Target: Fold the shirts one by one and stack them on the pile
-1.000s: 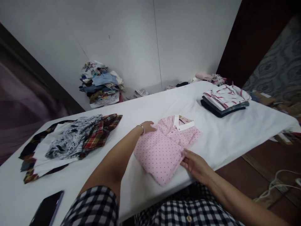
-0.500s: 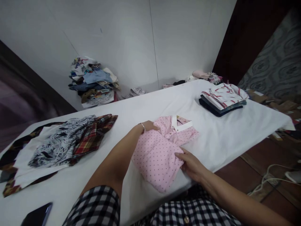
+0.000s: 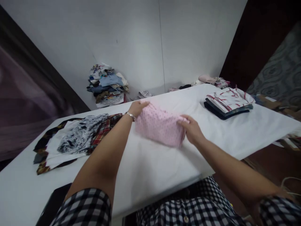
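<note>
Left: spread pile of white, black-printed and red-plaid cloth garments (image 3: 77, 136), seemingly not yet folded; your left arm (image 3: 105, 157) hides its edge and part of a flat black slab (image 3: 54, 201). Centre: your left hand (image 3: 138, 109) and right hand (image 3: 193, 129) grip opposite ends of the pink dotted cloth garment (image 3: 160, 127) above the white cloth-covered table (image 3: 155, 175); blurred, collar unseen, likely part-folded. Right: red-and-white-topped folded fabric stack (image 3: 230, 102), apparently finished.

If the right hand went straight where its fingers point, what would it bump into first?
The pink dotted cloth, which the right hand holds at its edge. Past that, the left hand seems roughly in line, but depth is hard to judge here.
</note>
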{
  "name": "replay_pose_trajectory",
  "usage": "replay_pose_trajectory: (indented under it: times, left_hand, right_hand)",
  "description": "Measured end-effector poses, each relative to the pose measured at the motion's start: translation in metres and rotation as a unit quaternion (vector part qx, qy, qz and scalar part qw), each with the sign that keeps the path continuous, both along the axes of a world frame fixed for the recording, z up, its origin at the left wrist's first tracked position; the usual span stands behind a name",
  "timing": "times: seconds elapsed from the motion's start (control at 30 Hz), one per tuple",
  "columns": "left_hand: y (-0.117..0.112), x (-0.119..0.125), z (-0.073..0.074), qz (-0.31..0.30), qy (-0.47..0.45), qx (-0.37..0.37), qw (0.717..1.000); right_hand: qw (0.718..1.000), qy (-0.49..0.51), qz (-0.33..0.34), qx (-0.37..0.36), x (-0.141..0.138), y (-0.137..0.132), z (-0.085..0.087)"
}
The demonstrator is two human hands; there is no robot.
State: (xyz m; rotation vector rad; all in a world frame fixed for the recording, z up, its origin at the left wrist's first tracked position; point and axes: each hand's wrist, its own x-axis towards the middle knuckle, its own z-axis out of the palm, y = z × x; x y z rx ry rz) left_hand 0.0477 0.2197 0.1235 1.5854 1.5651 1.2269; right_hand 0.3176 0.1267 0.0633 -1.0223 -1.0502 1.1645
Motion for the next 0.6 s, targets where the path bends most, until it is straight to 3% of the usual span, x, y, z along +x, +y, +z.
replay_pose_trajectory:
  times: [0.13, 0.2, 0.23, 0.27, 0.33, 0.47, 0.53, 0.6]
  left_hand:
    - [0.000, -0.003, 0.057, 0.147, -0.035, 0.193, 0.970]
    - [-0.020, -0.001, 0.065, 0.196, -0.017, 0.231, 0.953]
    - [-0.037, 0.001, 0.058, 0.216, -0.001, 0.232, 0.949]
    - [-0.058, 0.004, 0.045, 0.229, 0.020, 0.217, 0.949]
    - [-0.109, 0.012, -0.001, 0.244, 0.054, 0.148, 0.957]
    - [-0.211, 0.025, -0.108, 0.130, 0.026, -0.058, 0.989]
    - [-0.245, 0.025, -0.134, 0.095, -0.008, -0.119, 0.988]
    - [-0.261, 0.022, -0.139, 0.099, -0.054, -0.141, 0.984]
  right_hand:
    - [0.982, -0.060, -0.023, 0.176, 0.000, 0.052, 0.059]
    - [0.971, -0.082, -0.021, 0.222, 0.002, 0.055, 0.067]
    - [0.970, -0.096, -0.017, 0.225, 0.005, 0.050, 0.062]
    - [0.970, -0.110, -0.008, 0.215, 0.008, 0.041, 0.051]
    - [0.977, -0.136, 0.033, 0.158, 0.019, 0.014, 0.016]
    - [0.972, -0.177, 0.156, -0.021, 0.047, -0.048, -0.062]
    - [0.955, -0.188, 0.221, -0.062, 0.058, -0.070, -0.080]
    - [0.944, -0.187, 0.262, -0.074, 0.065, -0.080, -0.081]
